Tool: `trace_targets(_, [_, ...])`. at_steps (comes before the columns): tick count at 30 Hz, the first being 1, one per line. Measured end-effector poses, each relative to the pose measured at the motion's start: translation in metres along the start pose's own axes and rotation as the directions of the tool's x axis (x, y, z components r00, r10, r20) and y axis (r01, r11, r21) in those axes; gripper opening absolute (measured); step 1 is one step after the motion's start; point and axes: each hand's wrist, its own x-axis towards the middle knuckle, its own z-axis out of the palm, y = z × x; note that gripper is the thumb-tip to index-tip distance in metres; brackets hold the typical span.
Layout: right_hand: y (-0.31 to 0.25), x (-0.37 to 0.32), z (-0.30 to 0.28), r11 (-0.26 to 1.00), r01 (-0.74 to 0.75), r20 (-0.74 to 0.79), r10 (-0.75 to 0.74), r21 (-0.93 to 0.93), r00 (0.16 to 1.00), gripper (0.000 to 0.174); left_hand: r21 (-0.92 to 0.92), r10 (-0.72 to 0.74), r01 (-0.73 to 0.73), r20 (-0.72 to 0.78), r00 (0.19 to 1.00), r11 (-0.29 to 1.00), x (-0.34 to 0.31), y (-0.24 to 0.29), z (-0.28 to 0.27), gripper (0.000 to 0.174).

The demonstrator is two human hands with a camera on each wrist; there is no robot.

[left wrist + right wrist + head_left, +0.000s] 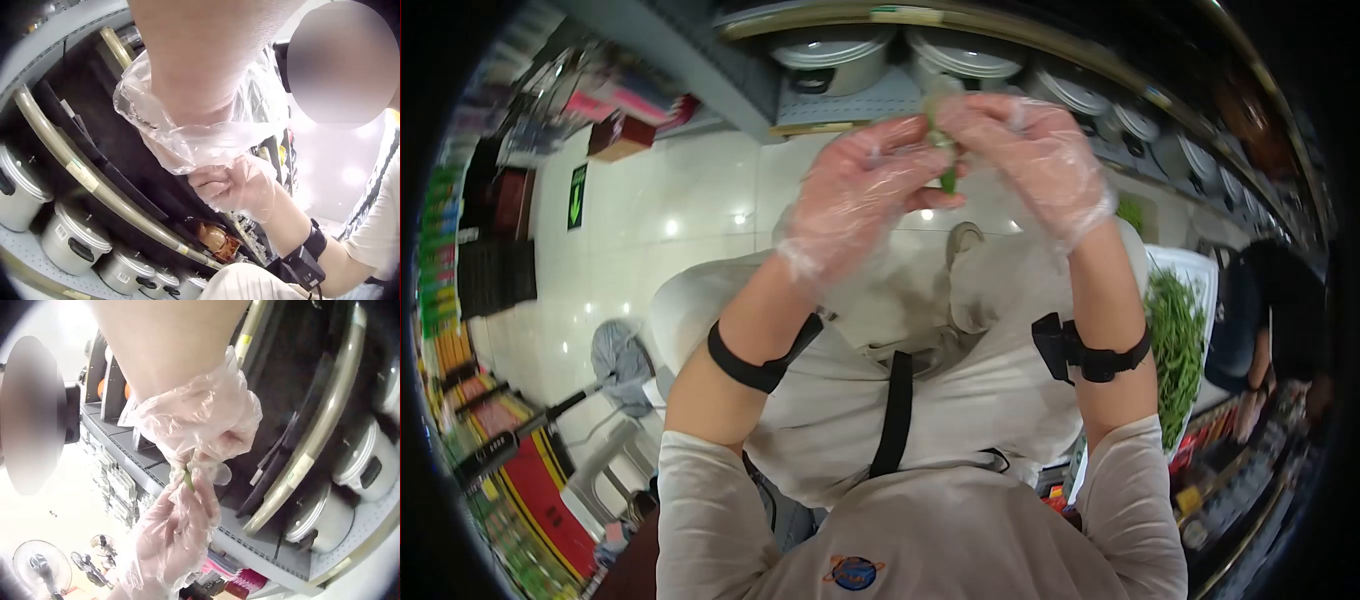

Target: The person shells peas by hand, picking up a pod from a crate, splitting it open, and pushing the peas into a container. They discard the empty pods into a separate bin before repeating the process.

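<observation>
Both hands wear clear plastic gloves and meet in front of the body, high in the head view. My left hand (860,190) pinches a slim green vegetable piece (948,179) between thumb and fingers, its lower end showing below the fingertips. Close against it, my right hand (1035,150) has its fingertips curled on the upper end of the piece. From the right wrist, a short green bit (189,480) shows between the two sets of fingertips. In the left wrist view, the glove cuff hides the piece.
At my right side stands a white tray (1206,270) heaped with slender green vegetables (1175,335). A shelf ahead holds several lidded pots (845,65). Another person (1250,320) is at the far right. A grey bag (622,362) and a stool (610,470) stand to the left.
</observation>
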Motion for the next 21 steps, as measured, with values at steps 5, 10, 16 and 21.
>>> trace_targets(5, [0.017,0.025,0.017,0.959,-0.055,-0.082,0.081,0.278,0.993,0.024,-0.041,0.046,-0.048,-0.040,0.998,0.998,0.005,-0.006,-0.021,0.031])
trace_targets(10, [0.028,0.038,0.025,0.937,-0.083,-0.018,0.095,0.340,0.995,0.026,-0.035,0.007,-0.009,-0.077,0.997,0.999,0.009,-0.010,-0.034,0.030])
trace_targets(16, [0.057,0.047,0.018,0.903,0.005,-0.031,0.009,0.429,0.999,0.028,-0.054,-0.047,0.038,-0.169,0.985,0.998,0.020,-0.016,-0.033,0.031])
trace_targets(21, [0.057,0.047,0.015,0.951,0.088,-0.136,-0.049,0.296,0.989,0.031,0.067,0.025,0.000,-0.368,0.929,0.998,0.031,-0.023,-0.020,0.025])
